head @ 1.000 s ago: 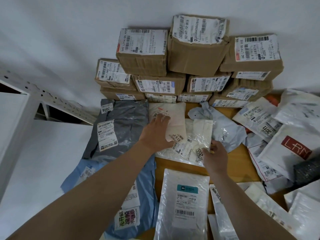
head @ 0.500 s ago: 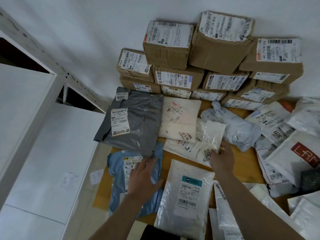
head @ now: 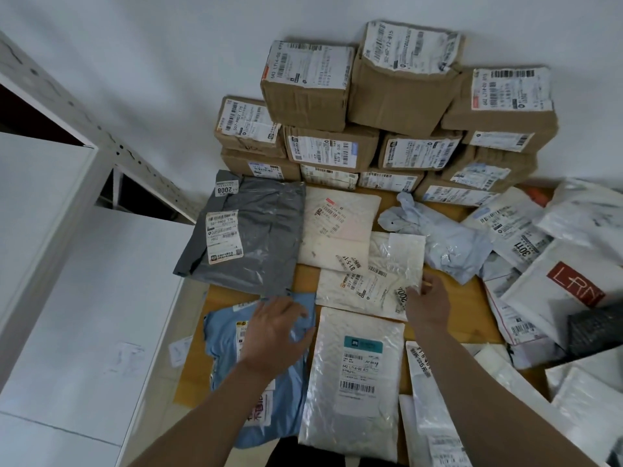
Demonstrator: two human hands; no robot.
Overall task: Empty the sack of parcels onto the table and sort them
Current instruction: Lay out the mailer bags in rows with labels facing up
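Soft parcels lie flat on a wooden table [head: 451,318]. My left hand [head: 274,326] rests with spread fingers on a blue mailer [head: 226,335] at the table's left front. Just beyond it lies a grey mailer [head: 266,244] marked 2008. My right hand [head: 426,303] pinches the near corner of a small clear-white bag [head: 403,256] that lies on a white mailer [head: 354,288]. A cream mailer [head: 340,227] sits behind, a silver-white mailer [head: 354,382] with a teal label in front between my arms.
Labelled brown cardboard boxes [head: 397,99] are stacked against the back wall. A crumpled pale blue bag [head: 448,244] and a heap of white mailers [head: 553,284], one marked LRN, fill the right side. White metal shelving [head: 67,183] stands left of the table.
My left hand came off the cream mailer, drew back toward me and settled on the blue mailer. My right hand stayed at the small clear bag. The view turned left.
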